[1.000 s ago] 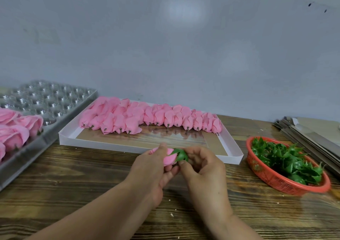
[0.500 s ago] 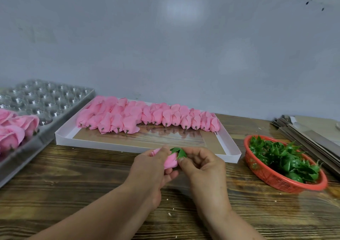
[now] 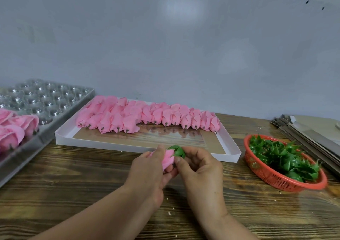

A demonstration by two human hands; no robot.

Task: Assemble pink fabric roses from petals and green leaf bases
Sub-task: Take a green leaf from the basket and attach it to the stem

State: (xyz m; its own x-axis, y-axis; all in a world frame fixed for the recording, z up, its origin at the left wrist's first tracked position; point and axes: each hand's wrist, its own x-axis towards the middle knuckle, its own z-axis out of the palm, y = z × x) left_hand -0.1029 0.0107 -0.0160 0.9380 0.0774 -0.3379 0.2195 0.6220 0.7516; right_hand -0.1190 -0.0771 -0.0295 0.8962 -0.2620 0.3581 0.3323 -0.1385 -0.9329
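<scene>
My left hand (image 3: pixel 150 168) grips a pink fabric rose bud (image 3: pixel 167 158) above the wooden table. My right hand (image 3: pixel 198 166) pinches a green leaf base (image 3: pixel 178 151) against the bud's right end. Both hands touch at the middle of the view. Behind them a white tray (image 3: pixel 228 144) holds a long row of pink rose buds (image 3: pixel 147 118) with dark stems pointing toward me. A red basket (image 3: pixel 272 177) at the right is full of green leaf bases (image 3: pixel 283 155).
A metal mould tray (image 3: pixel 46 101) with round cups stands at the left, with several opened pink roses (image 3: pixel 16 127) on its near part. Flat grey cardboard sheets (image 3: pixel 309 131) lie stacked at the far right. A grey wall closes the table's back.
The hands have stayed together and shifted little. The leaf base now sits more over the bud's end, with my right thumb lower on it.
</scene>
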